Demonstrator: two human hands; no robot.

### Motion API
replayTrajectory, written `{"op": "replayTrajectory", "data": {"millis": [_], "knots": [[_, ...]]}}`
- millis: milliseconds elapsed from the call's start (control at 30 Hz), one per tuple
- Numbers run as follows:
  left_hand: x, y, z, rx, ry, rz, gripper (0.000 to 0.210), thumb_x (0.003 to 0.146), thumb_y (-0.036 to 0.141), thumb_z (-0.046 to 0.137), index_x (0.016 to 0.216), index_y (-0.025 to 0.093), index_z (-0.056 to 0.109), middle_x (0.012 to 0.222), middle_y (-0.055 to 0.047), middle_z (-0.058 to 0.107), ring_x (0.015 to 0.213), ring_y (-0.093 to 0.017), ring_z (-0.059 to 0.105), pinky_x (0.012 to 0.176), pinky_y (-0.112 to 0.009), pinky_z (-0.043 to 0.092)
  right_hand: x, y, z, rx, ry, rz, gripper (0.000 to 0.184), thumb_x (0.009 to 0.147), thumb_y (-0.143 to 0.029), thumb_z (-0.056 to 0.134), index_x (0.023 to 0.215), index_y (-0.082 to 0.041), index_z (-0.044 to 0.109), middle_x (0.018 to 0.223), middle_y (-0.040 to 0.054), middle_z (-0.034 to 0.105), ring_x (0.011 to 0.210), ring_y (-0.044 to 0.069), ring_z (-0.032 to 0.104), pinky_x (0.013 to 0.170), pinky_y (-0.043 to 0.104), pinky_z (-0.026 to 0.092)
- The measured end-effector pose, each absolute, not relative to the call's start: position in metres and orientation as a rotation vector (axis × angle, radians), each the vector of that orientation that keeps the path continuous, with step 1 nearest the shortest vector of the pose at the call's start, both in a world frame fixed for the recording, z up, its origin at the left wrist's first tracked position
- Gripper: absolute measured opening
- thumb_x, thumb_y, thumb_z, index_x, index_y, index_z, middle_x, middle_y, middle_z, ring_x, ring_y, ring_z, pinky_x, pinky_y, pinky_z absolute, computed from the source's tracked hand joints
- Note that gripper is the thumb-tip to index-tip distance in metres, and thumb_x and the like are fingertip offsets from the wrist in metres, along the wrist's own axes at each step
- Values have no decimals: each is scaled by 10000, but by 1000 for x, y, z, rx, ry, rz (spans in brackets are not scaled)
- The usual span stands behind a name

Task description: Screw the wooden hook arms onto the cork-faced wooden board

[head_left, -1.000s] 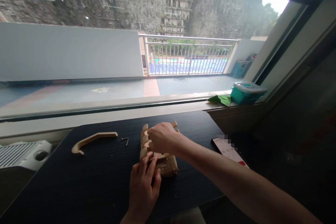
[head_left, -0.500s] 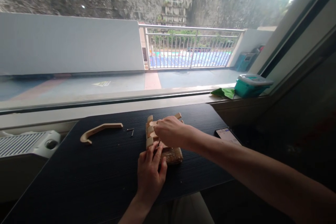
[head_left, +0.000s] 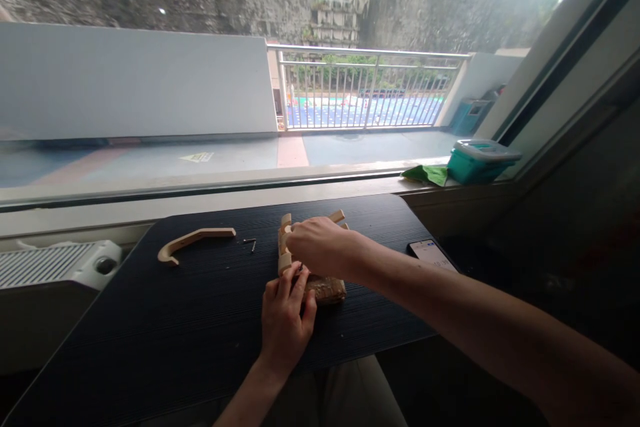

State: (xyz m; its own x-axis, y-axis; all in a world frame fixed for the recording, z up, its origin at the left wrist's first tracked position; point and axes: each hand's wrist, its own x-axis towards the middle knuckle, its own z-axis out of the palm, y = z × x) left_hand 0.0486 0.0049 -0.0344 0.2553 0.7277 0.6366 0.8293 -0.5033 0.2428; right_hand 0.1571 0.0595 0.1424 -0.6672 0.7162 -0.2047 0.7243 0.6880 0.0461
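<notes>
A wooden rack (head_left: 324, 289) with a bark-covered near side and several pale curved pegs lies on the dark table. From the near left, my left hand (head_left: 287, 320) holds it, fingers bent onto the wood close to the nearest peg (head_left: 285, 263) and thumb against the bark. My right hand (head_left: 320, 243) is closed above the rack, just beyond my left fingertips. Whatever sits in its fist is hidden; only a small dark tip shows below. Left of the rack lie a loose curved wooden peg (head_left: 196, 238) and two small metal screws (head_left: 251, 244).
The black table (head_left: 175, 333) has a rounded far right corner near the window sill. A phone (head_left: 431, 255) lies at its right edge. On the sill are a green cloth (head_left: 426, 175) and a teal lidded box (head_left: 483, 161). A white radiator (head_left: 65, 265) stands at left.
My right hand has turned slightly over the rack, and the thin metal shaft seen beneath it is now mostly hidden. My left hand keeps its place. The whole view has shifted a little.
</notes>
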Motion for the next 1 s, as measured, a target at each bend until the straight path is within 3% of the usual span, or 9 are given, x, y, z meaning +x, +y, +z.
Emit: {"op": "replayTrajectory", "data": {"millis": [300,467,667,867,1000], "knots": [[49,6,-36,-2397,-1516,-1083,392,821,206,519,1209,156,525,1220,-94,510,1014,-238,455,904,-387,410,158,75,126,1378,2662,-60,235,797,-250,488,905,-141,666,878,135,693,854,243,645,640,315,485],[48,6,-35,-2400,-1523,-1081,393,823,211,515,1212,154,524,1215,-97,517,1008,-239,462,900,-393,411,165,74,132,1407,2634,-62,362,714,-341,567,1004,-131,624,854,127,693,836,260,645,641,337,488],[48,6,-34,-2415,-1517,-1095,401,823,202,505,1222,170,512,1248,-94,509,1017,-245,477,900,-405,415,169,72,139,1280,2674,-81,186,754,-197,527,882,-144,651,878,115,687,852,242,646,629,295,475],[48,8,-36,-2410,-1511,-1098,393,820,206,508,1211,170,520,1226,-101,516,1016,-252,474,895,-412,418,162,72,128,1423,2676,-52,218,822,-260,475,851,-140,654,823,120,695,812,239,656,601,294,474],[49,7,-35,-2392,-1497,-1079,385,816,213,513,1195,148,529,1194,-112,523,1002,-253,466,890,-404,421,157,69,124,1581,2688,-4,220,823,-239,461,931,-129,618,771,118,693,760,226,661,587,290,471]]}}
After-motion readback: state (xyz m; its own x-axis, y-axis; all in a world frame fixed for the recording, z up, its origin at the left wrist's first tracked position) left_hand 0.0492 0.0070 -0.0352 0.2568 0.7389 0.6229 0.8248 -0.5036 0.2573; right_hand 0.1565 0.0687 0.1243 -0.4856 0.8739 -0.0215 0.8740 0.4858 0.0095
